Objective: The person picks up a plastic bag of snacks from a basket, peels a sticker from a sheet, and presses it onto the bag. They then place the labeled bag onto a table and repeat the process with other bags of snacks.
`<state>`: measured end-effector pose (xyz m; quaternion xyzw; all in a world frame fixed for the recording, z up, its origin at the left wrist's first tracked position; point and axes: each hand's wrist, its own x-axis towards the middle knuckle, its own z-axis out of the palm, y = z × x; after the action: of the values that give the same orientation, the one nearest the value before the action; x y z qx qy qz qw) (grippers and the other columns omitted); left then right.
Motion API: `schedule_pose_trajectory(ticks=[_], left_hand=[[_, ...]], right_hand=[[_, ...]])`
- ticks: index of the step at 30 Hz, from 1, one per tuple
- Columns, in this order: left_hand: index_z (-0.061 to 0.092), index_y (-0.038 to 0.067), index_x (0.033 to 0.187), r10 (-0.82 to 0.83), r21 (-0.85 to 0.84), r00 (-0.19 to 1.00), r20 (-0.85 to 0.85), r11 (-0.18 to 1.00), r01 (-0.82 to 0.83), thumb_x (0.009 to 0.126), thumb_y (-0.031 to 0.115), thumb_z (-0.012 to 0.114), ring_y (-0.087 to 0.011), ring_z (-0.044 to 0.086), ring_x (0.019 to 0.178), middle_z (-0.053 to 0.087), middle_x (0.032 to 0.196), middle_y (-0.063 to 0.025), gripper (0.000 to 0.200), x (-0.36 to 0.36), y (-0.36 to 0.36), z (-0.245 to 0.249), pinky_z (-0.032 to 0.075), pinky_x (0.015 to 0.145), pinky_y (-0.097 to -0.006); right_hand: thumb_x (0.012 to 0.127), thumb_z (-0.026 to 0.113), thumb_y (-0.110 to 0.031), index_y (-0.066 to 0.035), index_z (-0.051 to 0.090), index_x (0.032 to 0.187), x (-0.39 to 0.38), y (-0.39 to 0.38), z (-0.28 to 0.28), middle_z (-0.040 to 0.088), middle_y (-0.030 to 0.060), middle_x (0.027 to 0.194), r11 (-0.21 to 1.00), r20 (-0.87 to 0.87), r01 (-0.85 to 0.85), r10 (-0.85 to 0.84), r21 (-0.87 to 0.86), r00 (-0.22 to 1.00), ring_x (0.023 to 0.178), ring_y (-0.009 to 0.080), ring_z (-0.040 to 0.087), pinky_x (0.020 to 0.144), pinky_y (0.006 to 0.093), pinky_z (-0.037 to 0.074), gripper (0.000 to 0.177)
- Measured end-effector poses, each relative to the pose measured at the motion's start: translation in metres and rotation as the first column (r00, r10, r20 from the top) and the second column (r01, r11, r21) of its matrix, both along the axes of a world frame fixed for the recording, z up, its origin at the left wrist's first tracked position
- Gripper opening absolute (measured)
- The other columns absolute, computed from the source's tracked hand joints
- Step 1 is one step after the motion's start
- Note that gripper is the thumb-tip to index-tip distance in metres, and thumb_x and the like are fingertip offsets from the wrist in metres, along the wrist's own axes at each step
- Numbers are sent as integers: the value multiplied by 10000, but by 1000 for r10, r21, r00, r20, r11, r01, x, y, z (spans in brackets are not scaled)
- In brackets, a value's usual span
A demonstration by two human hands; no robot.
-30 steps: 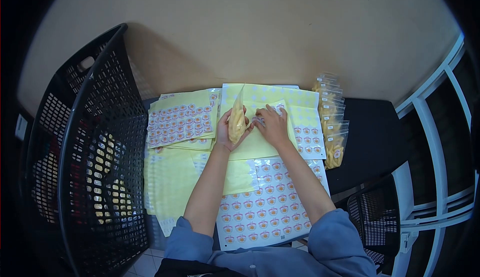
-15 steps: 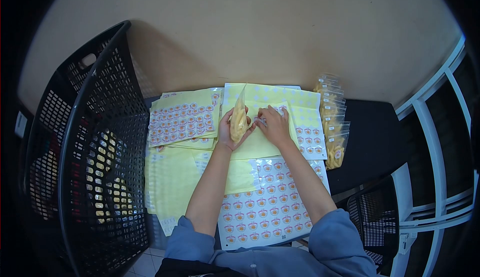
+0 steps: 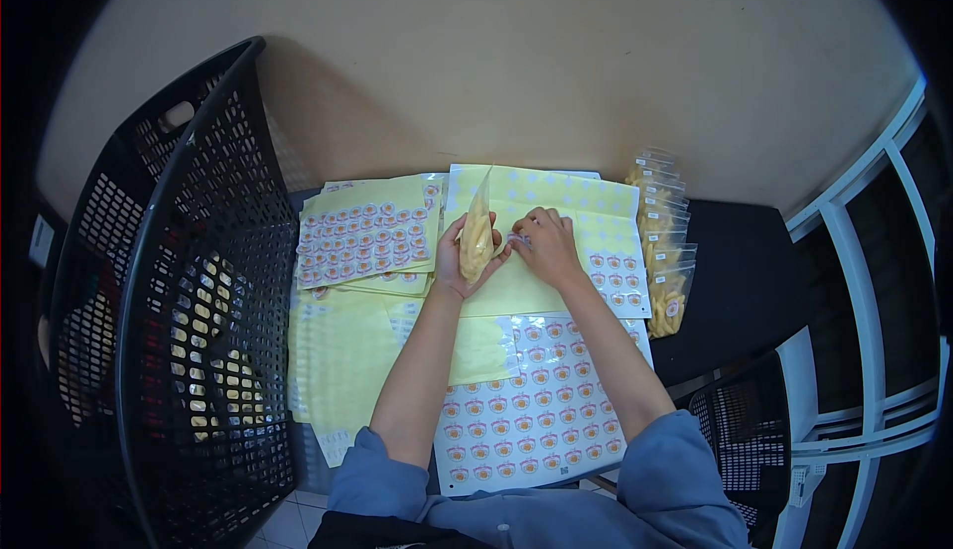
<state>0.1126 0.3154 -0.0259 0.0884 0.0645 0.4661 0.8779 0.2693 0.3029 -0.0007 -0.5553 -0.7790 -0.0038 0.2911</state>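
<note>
Left hand (image 3: 454, 263) cupped, filled bag (image 3: 477, 243) in palm

Left grip (image 3: 452, 265) holds bag (image 3: 477, 243); right grip (image 3: 549, 248) alongside

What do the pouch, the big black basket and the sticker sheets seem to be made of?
Pouch: probably clear, glossy plastic film, since yellow contents show through.
Basket: likely rigid plastic with a slight sheen, judging by its smooth rim and regular holes.
Sticker sheets: apparently paper, thin and flat-lying; any coating is unclear.
</note>
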Motion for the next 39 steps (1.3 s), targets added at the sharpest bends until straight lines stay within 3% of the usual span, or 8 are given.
schedule_pose_trajectory(ticks=[2,4,10,13,23,29,32,39], left_hand=[[508,59,1038,3,-16,1000,-5,1000,-3,835,305,359,-135,518,782,551,903,-6,352,0,0,0,371,816,-385],[511,62,1031,7,-31,1000,-11,999,-7,834,306,362,-139,515,787,551,915,-6,347,0,0,2,372,811,-385],[516,65,1016,-3,-26,1000,-28,1000,3,838,303,359,-154,504,794,554,959,-12,336,1,-1,5,371,797,-371],[515,62,1015,-6,-26,1000,-23,1000,5,842,304,354,-160,500,782,554,958,-14,339,1,-1,5,370,792,-368],[509,45,1011,14,-20,999,-52,1000,-15,845,306,340,-159,494,759,539,932,-32,353,0,-1,7,385,762,-359],[509,44,1009,13,-13,999,-52,1000,-14,847,304,347,-158,496,754,541,927,-30,346,0,-1,6,390,759,-356],[510,45,1005,6,-14,999,-51,1000,-7,847,304,351,-158,498,755,544,928,-29,342,-1,0,5,390,761,-355],[509,44,1005,-2,-8,999,-42,1000,2,845,300,362,-161,500,757,547,930,-29,335,0,-2,7,394,758,-357]], right_hand=[[695,615,-171,-92,583,739,3,8,0,536,49,813,997,-26,-15,13,-74,1000,854,220,510,763,367,348,96],[687,614,-154,-94,582,727,5,17,6,536,49,789,983,69,-38,50,-177,996,828,211,524,735,354,372,80],[705,567,-106,-68,559,733,0,29,10,529,87,773,976,257,-44,99,-212,961,751,262,546,667,362,432,47],[707,562,-100,-59,552,739,0,26,8,526,103,766,985,212,-58,93,-165,973,722,279,552,637,376,450,53],[722,559,-83,-40,537,772,0,15,17,531,135,805,972,179,-68,109,-223,978,762,302,549,675,392,450,70],[745,514,-72,-41,528,809,3,13,15,531,137,827,977,197,-119,154,-179,968,768,320,541,785,427,409,73],[751,499,-69,-45,522,844,4,12,20,528,137,843,967,218,-130,179,-220,959,793,324,532,825,436,386,98],[746,463,-26,-43,520,860,8,19,32,528,146,885,876,182,-170,277,-452,943,856,319,521,767,415,405,128]])
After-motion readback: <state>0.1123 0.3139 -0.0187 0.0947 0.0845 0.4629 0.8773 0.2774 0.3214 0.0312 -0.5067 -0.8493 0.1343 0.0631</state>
